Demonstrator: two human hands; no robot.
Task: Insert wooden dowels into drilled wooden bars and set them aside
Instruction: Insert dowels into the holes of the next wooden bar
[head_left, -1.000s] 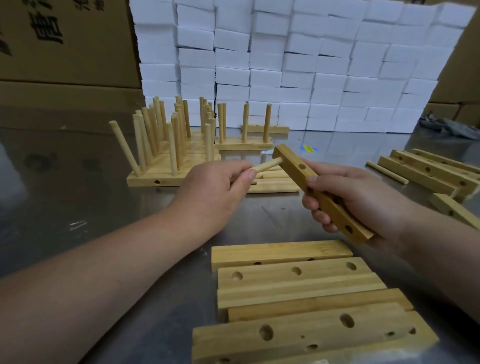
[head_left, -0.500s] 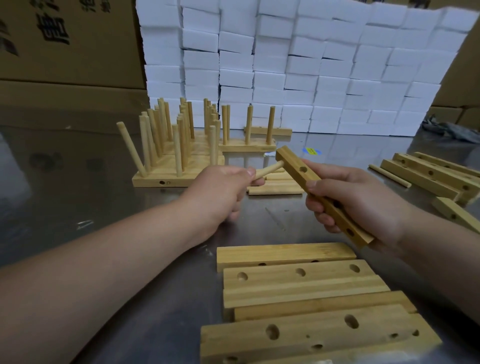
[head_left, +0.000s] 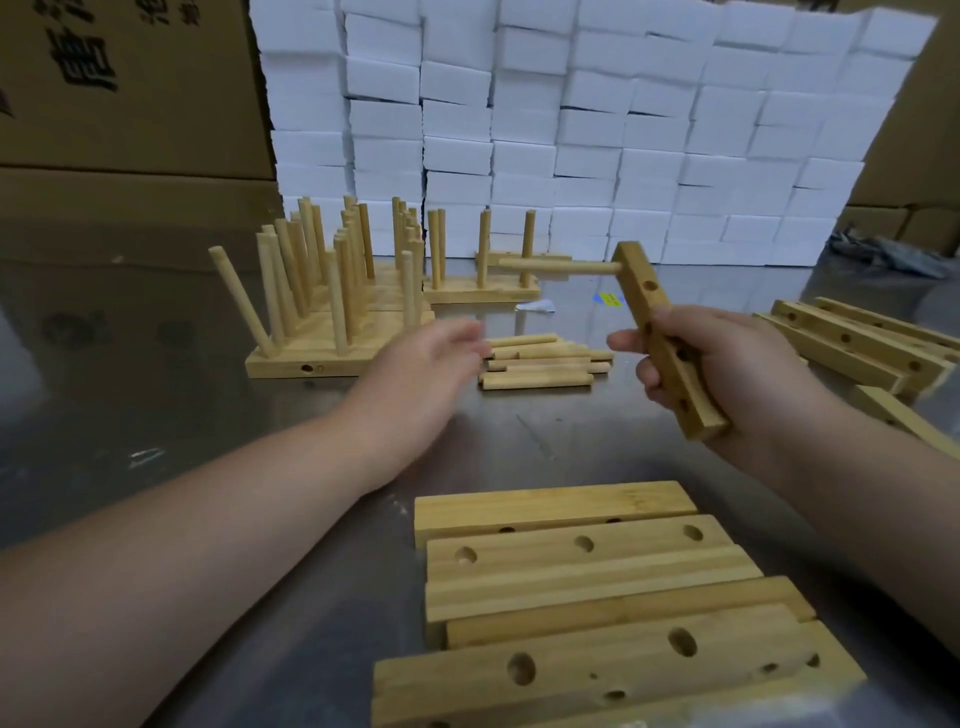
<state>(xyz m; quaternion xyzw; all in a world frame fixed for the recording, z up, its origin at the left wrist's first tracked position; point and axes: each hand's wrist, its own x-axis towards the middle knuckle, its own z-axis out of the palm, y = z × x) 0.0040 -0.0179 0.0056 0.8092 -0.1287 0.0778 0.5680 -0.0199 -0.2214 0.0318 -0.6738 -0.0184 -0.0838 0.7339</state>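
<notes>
My right hand (head_left: 727, 374) grips a drilled wooden bar (head_left: 644, 296) held tilted above the table. One dowel (head_left: 561, 267) sticks out of the bar's top hole, pointing left. My left hand (head_left: 426, 374) is blurred, holds nothing, and hovers with fingers loose just left of a small pile of loose dowels (head_left: 540, 361) lying on the metal table (head_left: 130, 415).
Finished bars with upright dowels (head_left: 332, 291) stand at the back left. A stack of drilled bars (head_left: 582, 587) lies near the front edge, and more bars (head_left: 862, 343) lie at the right. White foam blocks (head_left: 571, 130) and cardboard boxes (head_left: 119, 88) form the back wall.
My left hand let go of the dowel, now seated in the bar's end hole, and dropped toward the loose dowels. My right hand raised the bar more upright.
</notes>
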